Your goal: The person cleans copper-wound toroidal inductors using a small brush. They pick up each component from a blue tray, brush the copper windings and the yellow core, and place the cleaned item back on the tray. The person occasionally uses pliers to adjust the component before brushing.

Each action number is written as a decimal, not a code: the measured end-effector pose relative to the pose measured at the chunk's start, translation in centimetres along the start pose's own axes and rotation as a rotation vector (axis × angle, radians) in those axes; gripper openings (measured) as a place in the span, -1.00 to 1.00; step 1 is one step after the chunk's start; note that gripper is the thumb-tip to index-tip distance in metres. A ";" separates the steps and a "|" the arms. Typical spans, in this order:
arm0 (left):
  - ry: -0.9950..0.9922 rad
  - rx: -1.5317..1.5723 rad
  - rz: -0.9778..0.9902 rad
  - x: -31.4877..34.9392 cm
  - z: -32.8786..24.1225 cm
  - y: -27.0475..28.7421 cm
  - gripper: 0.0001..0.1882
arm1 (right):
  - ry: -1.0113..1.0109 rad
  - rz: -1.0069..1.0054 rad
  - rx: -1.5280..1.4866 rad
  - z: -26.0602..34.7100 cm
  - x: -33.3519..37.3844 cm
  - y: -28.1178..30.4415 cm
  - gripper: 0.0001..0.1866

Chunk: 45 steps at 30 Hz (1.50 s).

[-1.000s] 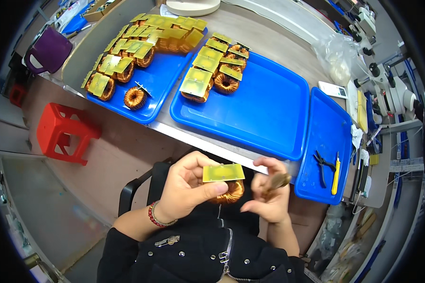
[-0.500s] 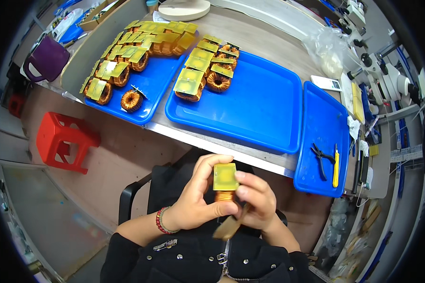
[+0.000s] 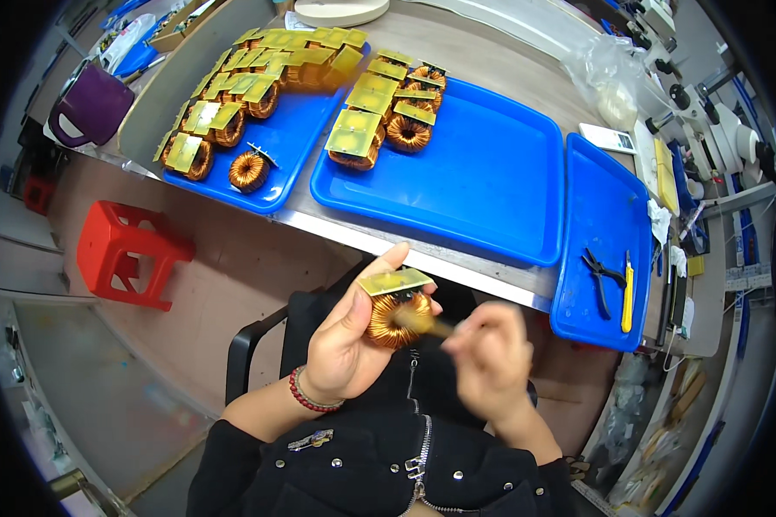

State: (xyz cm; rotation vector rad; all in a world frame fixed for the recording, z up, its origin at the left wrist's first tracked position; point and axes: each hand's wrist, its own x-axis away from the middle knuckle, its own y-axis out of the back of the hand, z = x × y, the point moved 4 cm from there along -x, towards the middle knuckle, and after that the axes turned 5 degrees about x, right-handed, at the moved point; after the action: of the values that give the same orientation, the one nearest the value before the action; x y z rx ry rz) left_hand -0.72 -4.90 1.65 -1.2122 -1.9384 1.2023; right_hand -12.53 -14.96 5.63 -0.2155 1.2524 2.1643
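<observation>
My left hand holds a copper-wound toroidal coil, its ring face turned up towards me. A yellow-green circuit board is fixed along the coil's far side. In my right hand, blurred by motion, is a small brown brush pinched by its handle. The brush's flat, blurred tip lies over the right part of the coil's face; whether it touches cannot be made out. Similar coils with boards stand in rows in the middle blue tray.
More coils with boards crowd the left blue tray; one coil stands apart near its front. Pliers and a yellow-handled cutter lie in the right tray. A red stool stands at floor level, left.
The coil has been tilted so its ring face shows instead of the board's flat top. My right hand has left the board and moved right, bringing the brush up to the coil.
</observation>
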 end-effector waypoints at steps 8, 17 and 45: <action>-0.041 -0.037 -0.053 0.3 -0.5 -0.3 -0.40 | 0.206 -0.111 0.066 0.3 -0.5 -0.3 -0.88; 0.024 0.142 -0.084 -0.3 -0.4 -0.9 -0.42 | 0.126 -0.105 -0.114 -0.6 -0.3 1.1 -0.78; 0.037 -0.207 -0.034 0.9 -1.1 -1.4 -0.43 | -0.071 0.391 -0.520 -0.5 -4.5 -1.0 -0.89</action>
State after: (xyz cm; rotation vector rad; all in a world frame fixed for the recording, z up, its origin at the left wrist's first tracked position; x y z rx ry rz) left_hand -0.82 -3.90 3.37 -1.2897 -2.0873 0.9735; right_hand -8.43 -16.96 6.56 -0.1069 0.7101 2.7849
